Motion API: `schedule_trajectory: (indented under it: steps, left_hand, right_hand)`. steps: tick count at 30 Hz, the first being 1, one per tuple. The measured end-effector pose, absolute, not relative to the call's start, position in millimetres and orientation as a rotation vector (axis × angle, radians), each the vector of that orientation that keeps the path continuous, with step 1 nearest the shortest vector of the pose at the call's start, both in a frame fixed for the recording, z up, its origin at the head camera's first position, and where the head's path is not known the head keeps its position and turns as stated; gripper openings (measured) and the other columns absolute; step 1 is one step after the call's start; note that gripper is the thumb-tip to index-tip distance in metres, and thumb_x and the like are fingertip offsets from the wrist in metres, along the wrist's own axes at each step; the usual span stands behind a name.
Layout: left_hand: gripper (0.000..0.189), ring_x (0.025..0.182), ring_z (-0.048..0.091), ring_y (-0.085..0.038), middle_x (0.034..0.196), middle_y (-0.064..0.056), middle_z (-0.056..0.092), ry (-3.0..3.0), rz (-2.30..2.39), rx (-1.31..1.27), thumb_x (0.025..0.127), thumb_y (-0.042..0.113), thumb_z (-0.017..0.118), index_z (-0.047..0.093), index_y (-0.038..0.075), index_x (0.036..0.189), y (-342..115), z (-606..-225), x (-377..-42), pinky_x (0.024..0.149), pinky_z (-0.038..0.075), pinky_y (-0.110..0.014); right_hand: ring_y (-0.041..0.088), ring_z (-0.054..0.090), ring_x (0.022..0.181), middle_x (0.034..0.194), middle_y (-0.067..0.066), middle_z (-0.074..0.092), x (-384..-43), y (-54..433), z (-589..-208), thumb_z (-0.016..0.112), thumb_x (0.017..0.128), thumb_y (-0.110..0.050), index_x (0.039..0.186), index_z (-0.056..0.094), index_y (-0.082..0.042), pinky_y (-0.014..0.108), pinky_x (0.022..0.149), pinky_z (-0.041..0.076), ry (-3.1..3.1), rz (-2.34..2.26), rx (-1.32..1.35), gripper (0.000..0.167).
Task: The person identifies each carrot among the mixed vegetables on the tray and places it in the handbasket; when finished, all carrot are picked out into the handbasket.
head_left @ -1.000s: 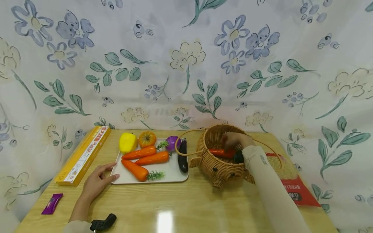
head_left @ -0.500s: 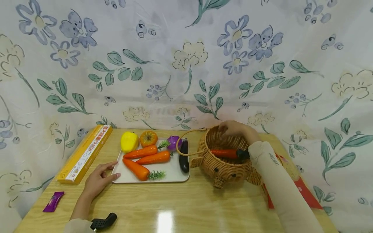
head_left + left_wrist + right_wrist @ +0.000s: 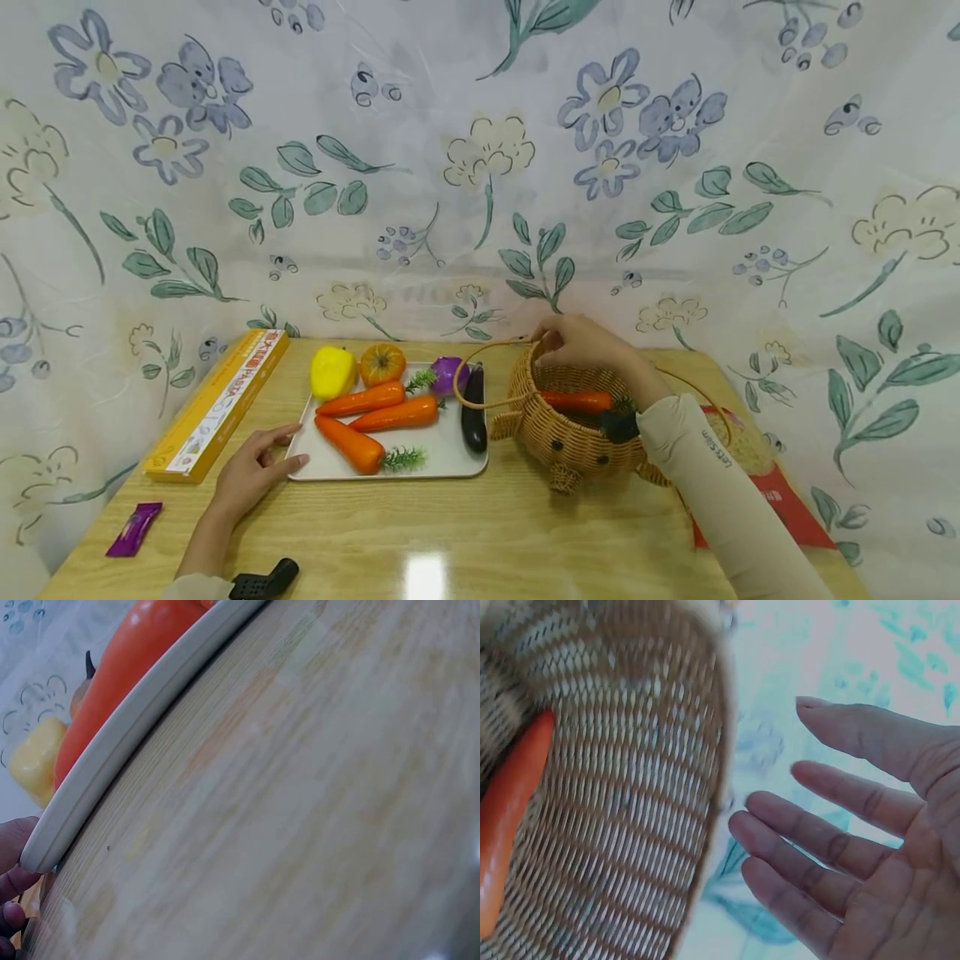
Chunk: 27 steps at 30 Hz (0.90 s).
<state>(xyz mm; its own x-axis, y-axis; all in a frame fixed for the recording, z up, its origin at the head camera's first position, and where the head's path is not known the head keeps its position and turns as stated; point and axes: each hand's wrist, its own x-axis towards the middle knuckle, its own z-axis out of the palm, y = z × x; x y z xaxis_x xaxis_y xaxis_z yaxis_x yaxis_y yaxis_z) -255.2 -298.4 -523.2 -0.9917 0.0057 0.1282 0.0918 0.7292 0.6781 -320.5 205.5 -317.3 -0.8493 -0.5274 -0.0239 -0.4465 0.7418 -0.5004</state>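
My left hand (image 3: 251, 475) holds the left end of a white tray (image 3: 442, 467), its thumb and a finger at the rim. Three toy carrots (image 3: 397, 413), a yellow bell pepper (image 3: 332, 373), an orange pumpkin (image 3: 383, 364), a purple round vegetable (image 3: 447, 375) and an eggplant (image 3: 473, 410) lie on the tray. To its right stands a wicker basket (image 3: 536, 425) with an animal face, an orange carrot (image 3: 514, 817) inside. My right hand (image 3: 588, 342) is over the basket's back rim; in the right wrist view its fingers are spread beside the rim, holding nothing.
A yellow pasta box (image 3: 217, 408) lies at the left of the table, with a purple wrapped candy (image 3: 135, 530) in front of it. A red food bag (image 3: 787, 504) lies right of the basket, partly behind my right sleeve. A flowered curtain (image 3: 480, 167) hangs behind.
My right hand has risen out of the basket, from over the carrot, to the back rim. The carrot stays inside. My left hand keeps its place at the tray.
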Motion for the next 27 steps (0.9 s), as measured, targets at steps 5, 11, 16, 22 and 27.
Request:
schedule_trajectory:
  steps: [5, 11, 16, 22, 27]
  left_hand:
    - [0.058, 0.070, 0.041, -0.010, 0.115, -0.010, 0.058, -2.814, -1.119, -0.078, 0.087, 0.040, 0.075, 0.060, 0.012, 0.137, -296.4, -524.1, -257.3, 0.060, 0.032, -0.027]
    - [0.058, 0.069, 0.040, -0.009, 0.113, -0.010, 0.059, -2.798, -1.125, -0.068, 0.086, 0.038, 0.076, 0.061, 0.012, 0.135, -297.0, -524.2, -254.7, 0.059, 0.032, -0.027]
    - [0.059, 0.070, 0.040, -0.009, 0.113, -0.009, 0.057, -2.818, -1.121, -0.047, 0.086, 0.041, 0.076, 0.060, 0.013, 0.137, -298.7, -524.3, -253.8, 0.060, 0.032, -0.027]
    - [0.060, 0.071, 0.040, -0.009, 0.114, -0.008, 0.056, -2.836, -1.136, -0.029, 0.086, 0.042, 0.075, 0.060, 0.013, 0.137, -299.2, -525.1, -252.7, 0.060, 0.032, -0.027]
    - [0.060, 0.071, 0.041, -0.009, 0.116, -0.009, 0.057, -2.831, -1.157, -0.025, 0.086, 0.041, 0.075, 0.060, 0.013, 0.137, -298.1, -524.6, -253.0, 0.060, 0.032, -0.026]
  right_hand:
    - [0.032, 0.065, 0.102, 0.109, 0.018, 0.067, -305.1, 190.0, -320.4, 0.074, 0.088, -0.013, 0.120, 0.064, 0.001, 0.046, 0.091, 0.052, 2.793, -0.827, -0.810, 0.036]
    - [0.034, 0.062, 0.113, 0.117, 0.016, 0.067, -296.2, 169.3, -324.1, 0.073, 0.089, -0.014, 0.122, 0.064, 0.000, 0.046, 0.097, 0.049, 2.777, -0.852, -0.800, 0.038]
    - [0.031, 0.062, 0.115, 0.121, 0.014, 0.067, -290.4, 152.3, -327.3, 0.073, 0.089, -0.014, 0.124, 0.065, -0.003, 0.046, 0.097, 0.050, 2.791, -0.868, -0.790, 0.037]
    - [0.028, 0.064, 0.110, 0.116, 0.011, 0.068, -281.5, 129.3, -337.2, 0.075, 0.088, -0.016, 0.121, 0.067, -0.006, 0.044, 0.093, 0.051, 2.779, -0.920, -0.839, 0.035]
    - [0.025, 0.065, 0.106, 0.112, 0.010, 0.069, -275.0, 108.9, -348.8, 0.077, 0.087, -0.018, 0.117, 0.068, -0.007, 0.041, 0.092, 0.052, 2.754, -0.915, -0.924, 0.033]
